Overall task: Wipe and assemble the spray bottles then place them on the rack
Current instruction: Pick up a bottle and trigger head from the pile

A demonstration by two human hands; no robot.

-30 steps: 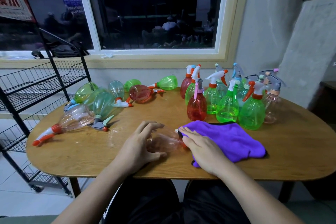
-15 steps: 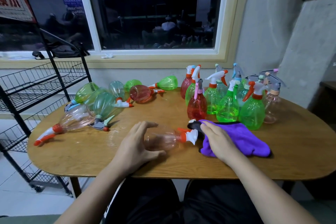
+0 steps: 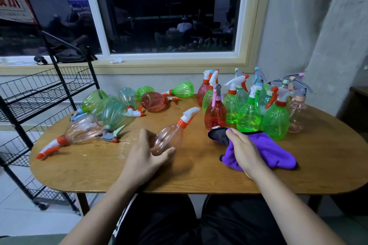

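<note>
My left hand (image 3: pixel 146 154) grips the base of a clear pink spray bottle (image 3: pixel 171 137) with a white and orange trigger head, tilted up off the table with the nozzle pointing to the far right. My right hand (image 3: pixel 242 150) holds a bunched purple cloth (image 3: pixel 272 155) with black trim on the wooden table (image 3: pixel 99 169). Several spray bottles lie on their sides at the table's far left (image 3: pixel 113 113). Several more stand upright at the far right (image 3: pixel 249 113). A black wire rack (image 3: pixel 29 93) stands left of the table.
A window and sill run behind the table. A grey wall stands at the right. A dark bag (image 3: pixel 67 55) lies on the sill above the rack. My legs are under the table's near edge.
My left hand has lifted and tilted the pink bottle, its nozzle swinging up and away. My right hand has come off the bottle and gathered the cloth toward the right.
</note>
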